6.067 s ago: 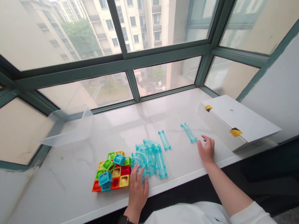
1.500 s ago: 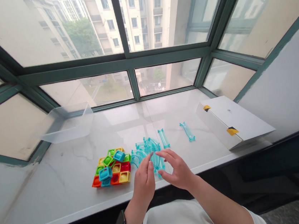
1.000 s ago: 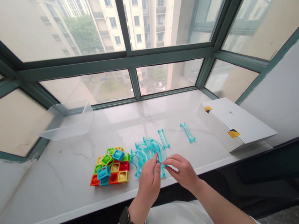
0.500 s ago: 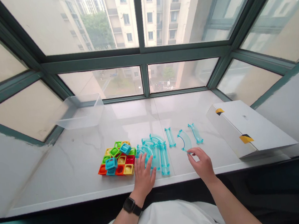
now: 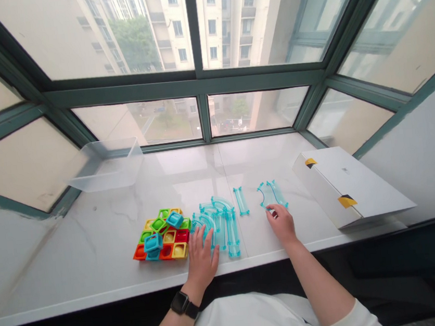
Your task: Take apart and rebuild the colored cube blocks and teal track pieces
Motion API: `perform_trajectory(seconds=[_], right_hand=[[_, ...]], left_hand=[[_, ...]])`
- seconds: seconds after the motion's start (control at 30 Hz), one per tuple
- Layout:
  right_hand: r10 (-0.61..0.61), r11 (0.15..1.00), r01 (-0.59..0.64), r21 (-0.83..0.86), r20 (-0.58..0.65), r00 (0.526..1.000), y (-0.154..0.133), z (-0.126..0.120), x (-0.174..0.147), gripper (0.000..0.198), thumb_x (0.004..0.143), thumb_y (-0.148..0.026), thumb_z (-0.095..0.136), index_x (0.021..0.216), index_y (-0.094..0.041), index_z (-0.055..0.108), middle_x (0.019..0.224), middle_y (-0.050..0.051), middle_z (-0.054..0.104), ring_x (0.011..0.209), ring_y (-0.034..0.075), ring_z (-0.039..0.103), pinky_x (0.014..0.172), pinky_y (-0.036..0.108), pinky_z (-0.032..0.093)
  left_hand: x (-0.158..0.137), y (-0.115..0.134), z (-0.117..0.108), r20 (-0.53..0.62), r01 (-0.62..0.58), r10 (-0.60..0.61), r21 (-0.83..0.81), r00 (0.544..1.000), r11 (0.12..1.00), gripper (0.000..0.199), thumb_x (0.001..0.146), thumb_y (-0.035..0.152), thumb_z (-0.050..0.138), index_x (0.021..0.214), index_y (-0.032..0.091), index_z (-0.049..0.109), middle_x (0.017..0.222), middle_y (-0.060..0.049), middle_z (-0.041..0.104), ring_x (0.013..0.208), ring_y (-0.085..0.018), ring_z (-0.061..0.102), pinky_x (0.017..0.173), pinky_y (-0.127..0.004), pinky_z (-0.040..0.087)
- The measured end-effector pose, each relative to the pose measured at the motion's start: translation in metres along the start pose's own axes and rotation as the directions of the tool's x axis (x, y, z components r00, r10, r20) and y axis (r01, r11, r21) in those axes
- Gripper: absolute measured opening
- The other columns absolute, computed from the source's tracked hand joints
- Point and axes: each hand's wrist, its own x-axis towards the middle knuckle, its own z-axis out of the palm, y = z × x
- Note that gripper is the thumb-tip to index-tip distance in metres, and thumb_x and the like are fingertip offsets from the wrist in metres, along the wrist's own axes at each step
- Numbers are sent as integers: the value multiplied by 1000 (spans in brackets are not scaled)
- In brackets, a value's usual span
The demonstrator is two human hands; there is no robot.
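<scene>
On the white table, the right hand has its fingertips at the near end of a curved blue piece. That grip is nearly together; whether it pinches the piece, I cannot tell. The curved piece lies just beside a wavy blue piece, with a straight blue piece apart to its left. The left hand, fingers spread and nothing visibly held, is over the near edge of a pile of clear blue pieces, beside the coloured blocks.
</scene>
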Motion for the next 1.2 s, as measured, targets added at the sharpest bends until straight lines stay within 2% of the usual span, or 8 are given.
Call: perform_trajectory(seconds=[0.2,0.4,0.5,0.63,1.2], right_hand=[[18,1000,-18,-3,67,998,6,26,9,29,94,-36,54,103,-18,74,105,12,75,72,21,62,80,39,53],[39,999,-38,-27,64,997,12,41,13,30,94,-32,50,103,-17,74,103,12,74,79,22,63,83,38,52],[43,998,-41,-52,48,998,15,43,14,29,92,-28,50,103,-17,74,105,12,73,85,23,63,86,37,51],[48,995,-44,-91,38,998,16,45,13,30,90,-25,50,105,-18,75,106,11,70,82,21,62,83,35,50],[78,987,-77,-144,1,997,18,44,9,34,87,-33,54,108,-20,79,110,9,59,69,17,55,71,36,50]], left_hand=[[1,0,0,-15,-7,7,2,1000,1000,52,105,34,47,157,25,46,162,-14,47,157,-36,34,128,-64,28],[1,-2,0,3,-11,11,-1,1000,1000,51,105,33,49,155,24,46,163,-15,45,157,-35,34,128,-64,28],[0,-2,1,1,-11,11,-9,1000,1000,51,105,33,49,155,24,47,163,-15,46,157,-35,34,128,-64,28],[0,-2,1,-6,-14,14,-9,1000,1000,49,105,32,50,153,23,49,161,-15,48,157,-35,35,128,-64,29],[-1,3,-1,6,-5,5,4,1000,1000,48,104,31,52,151,24,53,162,-13,48,157,-36,34,128,-64,29]])
